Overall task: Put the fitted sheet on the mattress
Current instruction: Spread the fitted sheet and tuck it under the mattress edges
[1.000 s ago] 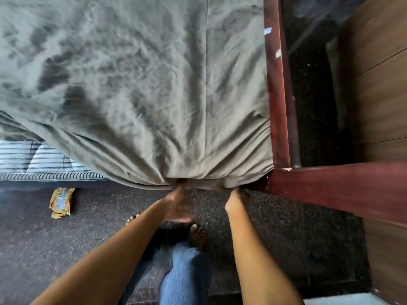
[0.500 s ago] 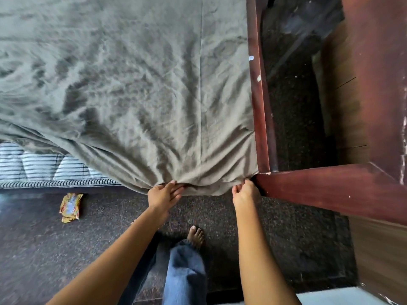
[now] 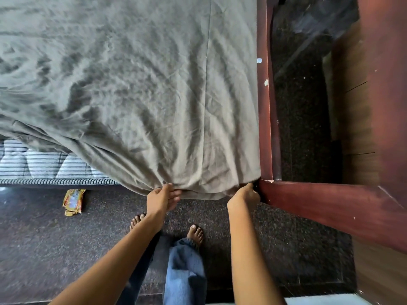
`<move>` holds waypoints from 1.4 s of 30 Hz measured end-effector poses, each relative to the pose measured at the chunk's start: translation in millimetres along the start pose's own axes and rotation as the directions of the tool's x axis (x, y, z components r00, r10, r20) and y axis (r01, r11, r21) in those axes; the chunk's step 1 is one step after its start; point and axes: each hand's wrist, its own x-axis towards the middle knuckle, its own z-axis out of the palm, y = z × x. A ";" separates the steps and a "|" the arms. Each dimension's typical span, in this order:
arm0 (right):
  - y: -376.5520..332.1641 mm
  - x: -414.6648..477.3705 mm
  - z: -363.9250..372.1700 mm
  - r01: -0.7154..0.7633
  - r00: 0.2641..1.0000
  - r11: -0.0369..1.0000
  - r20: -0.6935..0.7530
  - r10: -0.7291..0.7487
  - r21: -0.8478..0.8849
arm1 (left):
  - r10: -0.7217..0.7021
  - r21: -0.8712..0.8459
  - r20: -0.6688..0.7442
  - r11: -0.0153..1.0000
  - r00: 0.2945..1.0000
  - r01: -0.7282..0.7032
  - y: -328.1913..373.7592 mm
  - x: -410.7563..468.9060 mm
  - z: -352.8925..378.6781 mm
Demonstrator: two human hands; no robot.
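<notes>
A grey-green fitted sheet (image 3: 136, 89) lies wrinkled over most of the mattress (image 3: 44, 164), with a straight seam running down it toward the near edge. The mattress's blue-and-white striped, quilted top and striped side band show bare at the lower left, where the sheet's edge runs slantwise across it. At the near corner the cloth is gathered into folds that fan out from both hands. The left hand (image 3: 161, 198) has its grip closed on the bunched hem, fingers curled into the fabric. The right hand (image 3: 245, 194) grips the hem right at the corner, knuckles touching the dark red wooden bed frame (image 3: 264, 106) where its two rails meet. A crumpled yellow-and-orange wrapper (image 3: 73, 201) lies on the dark speckled floor (image 3: 44, 249) just below the mattress edge; its printing is too blurred to read. Bare feet (image 3: 195, 234) and blue jeans (image 3: 185, 271) show between the forearms.
</notes>
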 end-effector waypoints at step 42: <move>94.0 -319.1 116.7 -0.621 0.623 0.733 0.742 0.248 0.277 | 0.110 -0.689 0.397 0.692 0.911 0.217 151.7 28.0 -303.6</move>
